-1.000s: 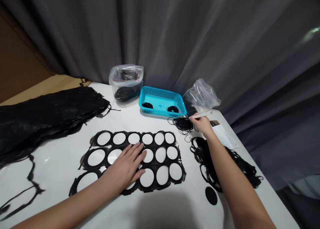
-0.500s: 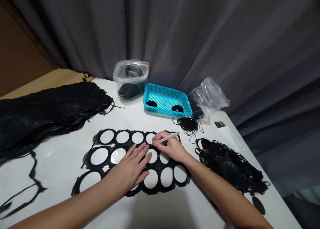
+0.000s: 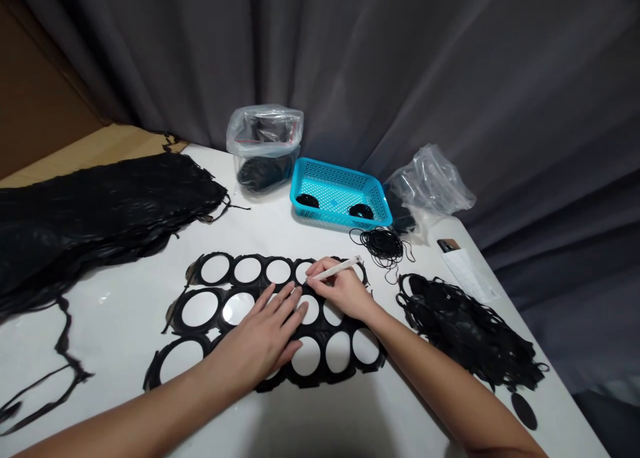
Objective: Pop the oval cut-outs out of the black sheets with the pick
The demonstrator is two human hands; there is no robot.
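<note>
A black rubbery sheet (image 3: 320, 331) with rows of round holes lies flat on the white table. My left hand (image 3: 273, 331) rests palm down on its middle, fingers spread. Just to the right, my right hand (image 3: 347, 291) pinches a slim white pen-shaped tool (image 3: 339, 269) between thumb and fingers. The tool leans to the right, its lower end at the sheet near a top-row hole; the fingertips partly cover that end, and its exact kind does not show. Both hands and the left forearm hide parts of the sheet.
Behind stands a blue basket (image 3: 340, 165) with black rings, between two clear plastic bags (image 3: 265, 145) (image 3: 433, 178). Thin black rings (image 3: 383, 245) lie in front of it. A heap of black scraps (image 3: 465, 325) and a black disc (image 3: 524, 411) sit right; stacked black sheets (image 3: 100, 225) lie left.
The whole view has shifted slightly. My left hand still presses on the sheet, and the right still grips the white tool at nearly the same spot.
</note>
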